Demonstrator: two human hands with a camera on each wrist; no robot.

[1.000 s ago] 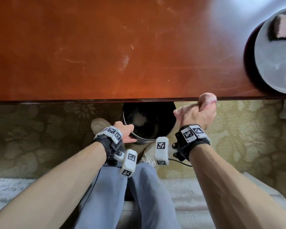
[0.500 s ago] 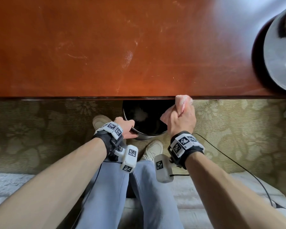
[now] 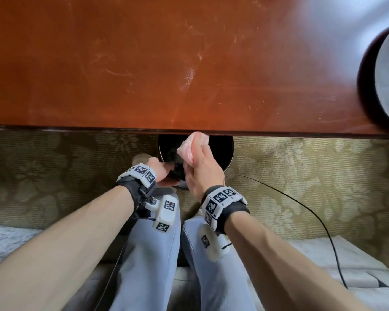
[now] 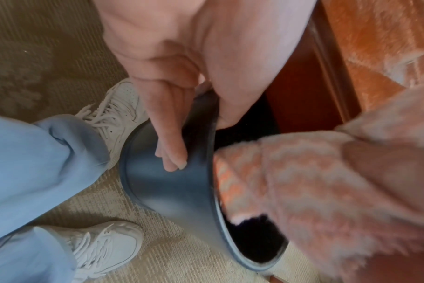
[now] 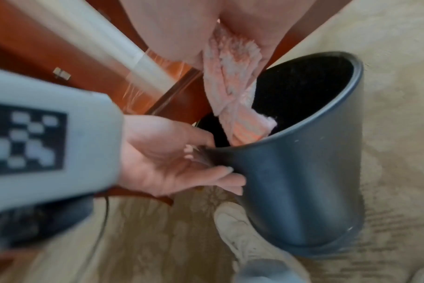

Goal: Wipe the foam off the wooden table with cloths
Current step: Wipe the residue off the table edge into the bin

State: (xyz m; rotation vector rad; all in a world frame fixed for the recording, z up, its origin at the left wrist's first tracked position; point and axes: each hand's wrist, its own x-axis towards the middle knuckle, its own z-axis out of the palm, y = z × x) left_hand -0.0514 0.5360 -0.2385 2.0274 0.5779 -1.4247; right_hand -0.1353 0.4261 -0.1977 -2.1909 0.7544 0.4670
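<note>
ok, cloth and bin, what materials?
Cloth: fluffy pink microfibre or terry by its look; fuzzy pile, limp folds. Bin: dark, smooth matte wall with a rolled rim, probably plastic; painted metal can't be excluded.
</note>
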